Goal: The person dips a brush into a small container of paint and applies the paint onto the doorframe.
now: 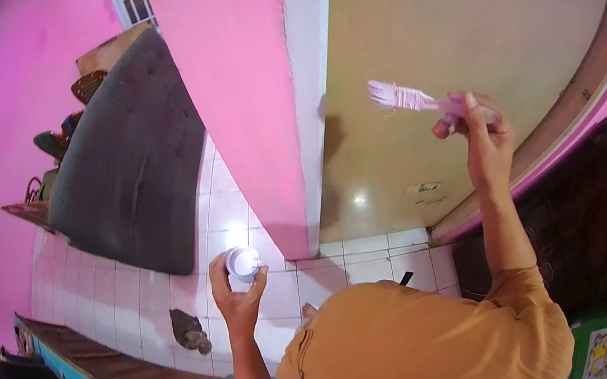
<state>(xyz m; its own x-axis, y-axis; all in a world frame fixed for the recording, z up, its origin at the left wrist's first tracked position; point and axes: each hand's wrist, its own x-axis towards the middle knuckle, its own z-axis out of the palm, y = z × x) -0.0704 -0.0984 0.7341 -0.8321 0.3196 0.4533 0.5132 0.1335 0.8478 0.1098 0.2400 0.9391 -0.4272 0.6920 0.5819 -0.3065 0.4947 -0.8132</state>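
Note:
A paintbrush [401, 96] with whitish-pink paint on its bristles is gripped by the handle in my right hand [484, 127]. It is raised in front of the tan door [406, 33], bristles pointing left. Lower down, my left hand [238, 289] has its fingers wrapped round a small white cup [242, 263]. Pale paint shows inside the cup and on its rim. Between the two hands stands a pink wall [244, 104] with a white door frame [318, 101] along its edge.
At the left a large dark grey padded panel [127, 161] leans near wooden furniture. A dark crumpled thing [190, 332] lies on the white tiled floor [132, 301]. A turquoise and brown cabinet [104, 376] is at lower left, and a dark brown panel [559, 222] at right.

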